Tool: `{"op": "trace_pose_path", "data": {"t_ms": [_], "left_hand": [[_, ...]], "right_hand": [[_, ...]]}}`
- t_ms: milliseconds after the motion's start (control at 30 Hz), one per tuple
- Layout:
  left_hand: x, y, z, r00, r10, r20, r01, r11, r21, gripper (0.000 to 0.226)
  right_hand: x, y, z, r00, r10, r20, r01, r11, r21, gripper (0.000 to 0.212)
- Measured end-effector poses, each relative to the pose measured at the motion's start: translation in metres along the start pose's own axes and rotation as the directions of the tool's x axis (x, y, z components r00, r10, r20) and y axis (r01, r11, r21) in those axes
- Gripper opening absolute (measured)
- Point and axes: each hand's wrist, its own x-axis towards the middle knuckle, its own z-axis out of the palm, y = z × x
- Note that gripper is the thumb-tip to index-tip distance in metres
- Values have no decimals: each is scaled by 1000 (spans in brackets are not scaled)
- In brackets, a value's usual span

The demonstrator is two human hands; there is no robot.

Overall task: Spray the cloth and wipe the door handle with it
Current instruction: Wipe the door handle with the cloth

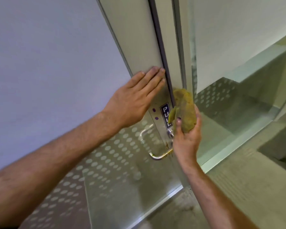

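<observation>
1. Head view: the right hand (187,134) hides the inner end of the curved metal door handle (157,154); motion blur softens the edges.
2. The right hand grips a bunched, fuzzy yellow-green cloth (185,109), held just above the handle against the door edge.
3. The left hand (135,100) lies flat and open on the smooth metal door frame (139,38), above a blue sign (166,115) reading "PULL".
4. The glass door panel (106,162) carries frosted dots.
</observation>
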Motion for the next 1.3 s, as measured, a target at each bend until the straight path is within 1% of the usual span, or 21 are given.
{"op": "trace_pose_path", "data": {"t_ms": [67,133,233,267,333,367,400,433,500,533,567,633,700,800,867,933,1000,1100,1167,1233,1300], "left_hand": [[-1,-1,5,999,30,25,-30,999,16,67],[-2,-2,9,997,60,38,-62,997,47,68],[-1,-2,12,996,64,57,-69,993,94,72],[0,-2,12,996,60,71,-67,993,98,74],[1,-3,10,994,64,84,-73,992,108,79],[1,-3,10,994,69,80,-77,991,113,81],[0,-3,9,995,72,76,-80,990,119,82],[0,-3,8,995,71,73,-79,989,128,82],[-1,-3,6,995,69,73,-79,987,142,82],[-1,-3,6,994,73,76,-83,986,148,81],[-1,-3,6,994,79,76,-90,984,152,81],[-1,-4,6,994,91,61,-98,986,138,80],[0,-5,8,995,93,44,-98,987,125,82],[-1,-5,11,995,94,29,-97,983,155,83],[-1,-3,13,996,82,23,-85,986,147,84],[1,1,14,997,72,14,-73,990,117,86],[2,5,17,998,67,4,-67,992,110,87],[4,10,22,998,63,-9,-61,990,130,88],[5,10,25,997,68,-23,-64,988,142,87],[6,10,27,997,71,-34,-65,986,156,87],[6,10,27,996,80,-36,-74,986,147,88]], "right_hand": [[-8,3,28,991,-116,73,124,985,-122,70],[-16,11,54,961,-216,170,256,930,-265,78],[-35,25,79,941,-226,253,311,873,-375,95],[-42,32,79,930,-236,282,336,859,-388,96],[-64,47,70,899,-248,362,396,814,-425,87],[-73,54,63,894,-223,389,397,796,-457,82],[-80,61,56,903,-174,392,363,796,-484,79],[-82,64,49,921,-110,374,298,816,-495,78],[-72,57,45,960,4,280,128,884,-449,85],[-61,49,48,974,15,228,80,913,-400,87],[-50,38,53,981,-10,192,78,935,-346,88],[-33,19,64,968,-129,215,191,936,-297,90],[-28,16,66,929,-217,301,310,900,-305,86],[-34,39,40,854,-258,451,433,832,-345,73],[-28,62,11,818,-285,500,509,763,-398,69],[-14,77,-13,827,-250,503,518,684,-513,73],[-8,86,-25,847,-145,512,474,643,-601,76],[-28,97,-26,864,-6,504,366,695,-619,71],[-52,103,-23,880,46,472,296,726,-621,65],[-77,106,-18,875,36,482,316,713,-626,66],[-101,108,-13,831,9,556,415,656,-630,71]]}}
